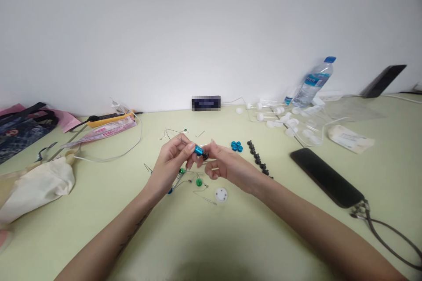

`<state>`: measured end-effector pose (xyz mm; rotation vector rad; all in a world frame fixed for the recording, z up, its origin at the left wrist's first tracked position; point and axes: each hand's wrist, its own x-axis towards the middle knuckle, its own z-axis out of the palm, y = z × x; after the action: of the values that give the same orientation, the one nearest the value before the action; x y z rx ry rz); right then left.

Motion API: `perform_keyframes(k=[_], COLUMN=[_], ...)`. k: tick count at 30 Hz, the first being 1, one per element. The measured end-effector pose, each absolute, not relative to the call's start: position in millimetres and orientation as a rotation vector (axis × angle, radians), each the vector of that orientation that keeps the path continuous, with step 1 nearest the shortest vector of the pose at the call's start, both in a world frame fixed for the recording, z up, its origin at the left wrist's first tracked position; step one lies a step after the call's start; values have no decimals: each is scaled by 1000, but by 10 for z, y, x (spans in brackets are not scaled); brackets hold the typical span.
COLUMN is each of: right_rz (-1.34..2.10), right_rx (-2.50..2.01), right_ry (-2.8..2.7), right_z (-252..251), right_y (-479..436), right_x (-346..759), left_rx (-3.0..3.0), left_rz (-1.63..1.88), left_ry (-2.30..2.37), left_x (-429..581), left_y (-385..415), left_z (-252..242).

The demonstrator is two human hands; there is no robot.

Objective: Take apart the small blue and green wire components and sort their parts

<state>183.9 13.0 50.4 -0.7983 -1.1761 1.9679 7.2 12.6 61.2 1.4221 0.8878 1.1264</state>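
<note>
My left hand (176, 158) is closed, with thumb and fingers pinching a small blue cylindrical part (198, 150). A black tip (205, 156) sits at the right end of that part, and the fingers of my right hand (222, 163) close around it there; fingers partly hide the join. Below my hands lie thin bent wires, a green round piece (198, 182) and a white disc (221, 194) with small dark dots. To the right are a cluster of blue round pieces (236, 146) and a slanting row of black pieces (257, 158).
A black phone (326, 175) with a cord strap lies at right. Behind it are clear tubes with white caps (292, 124), a leaning water bottle (314, 83) and a dark tablet-like slab (385, 81). A yellow power strip (110, 119), cables and a cream cloth bag (42, 189) occupy the left.
</note>
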Motion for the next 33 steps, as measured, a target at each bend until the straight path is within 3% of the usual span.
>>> perform_keyframes(k=[13, 24, 33], right_rz=[2128, 1943, 2060], right_rx=[-609, -696, -749], right_ry=[-934, -1013, -1034], right_z=[558, 505, 469], right_y=[122, 114, 121], right_x=[1799, 1809, 1801], left_rx=[1496, 1430, 1442], left_rz=[1047, 1189, 1152], left_ry=[884, 1027, 1020], left_x=[48, 90, 80], left_y=[113, 180, 150], left_z=[672, 620, 624])
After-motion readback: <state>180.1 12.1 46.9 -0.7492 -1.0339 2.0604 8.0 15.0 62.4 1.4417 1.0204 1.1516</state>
